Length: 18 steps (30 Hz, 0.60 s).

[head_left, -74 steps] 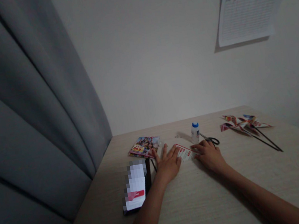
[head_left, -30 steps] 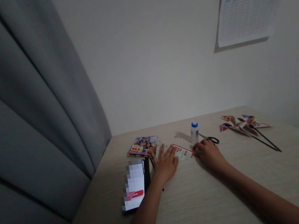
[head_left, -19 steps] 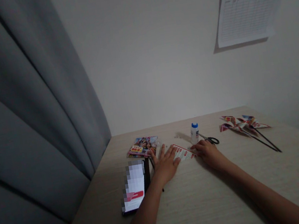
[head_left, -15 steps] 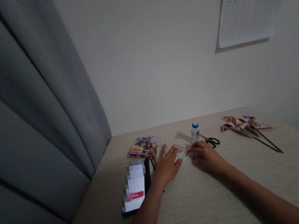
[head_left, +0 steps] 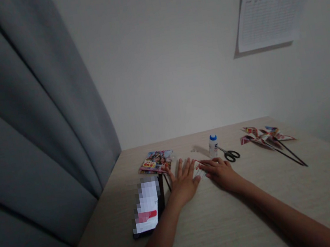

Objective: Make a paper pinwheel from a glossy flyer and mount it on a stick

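Note:
A small piece of printed paper (head_left: 199, 170), white with red marks, lies on the table between my hands. My left hand (head_left: 183, 185) rests flat on its left side with the fingers spread. On the paper's right side, the outstretched fingers of my right hand (head_left: 223, 176) press down, hiding part of it. Just behind my right hand stands a glue bottle (head_left: 213, 147) with a blue cap, and scissors (head_left: 230, 155) with black handles lie beside it. A thin dark stick (head_left: 167, 183) shows partly beside my left hand.
A phone (head_left: 149, 209) with a lit screen lies left of my left forearm. Behind it is a stack of colourful printed leaflets (head_left: 156, 162). Folded-paper pinwheels (head_left: 265, 136) on dark sticks lie at the right. A grey curtain (head_left: 52, 83) hangs along the left side.
My right hand has gone from pinching the paper's right edge to lying on it with straighter fingers, shifted slightly left. The paper's right part appears folded over. My left hand stays on the paper.

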{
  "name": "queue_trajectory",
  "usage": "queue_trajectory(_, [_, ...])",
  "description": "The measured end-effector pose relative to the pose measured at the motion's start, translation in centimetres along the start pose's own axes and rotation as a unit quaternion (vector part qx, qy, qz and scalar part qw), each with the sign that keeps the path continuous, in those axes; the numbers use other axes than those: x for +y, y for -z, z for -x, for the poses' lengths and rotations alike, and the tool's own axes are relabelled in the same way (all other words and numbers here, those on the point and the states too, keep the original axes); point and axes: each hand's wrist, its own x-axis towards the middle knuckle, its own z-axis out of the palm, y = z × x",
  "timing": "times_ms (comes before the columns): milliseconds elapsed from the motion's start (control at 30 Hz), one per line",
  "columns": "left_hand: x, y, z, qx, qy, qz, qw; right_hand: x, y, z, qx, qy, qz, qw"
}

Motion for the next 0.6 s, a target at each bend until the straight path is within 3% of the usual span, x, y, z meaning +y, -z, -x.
queue_trajectory(300, [-1.3, 0.9, 1.1, -0.056, 0.04, 0.012, 0.998, -0.4, 0.3, 0.0, -0.012, -0.019, 0.006, 1.0])
queue_trajectory(600, [-1.3, 4.1, 1.6, -0.124, 0.102, -0.024, 0.987, -0.7, 0.9, 0.1, -0.026, -0.02, 0.004, 0.999])
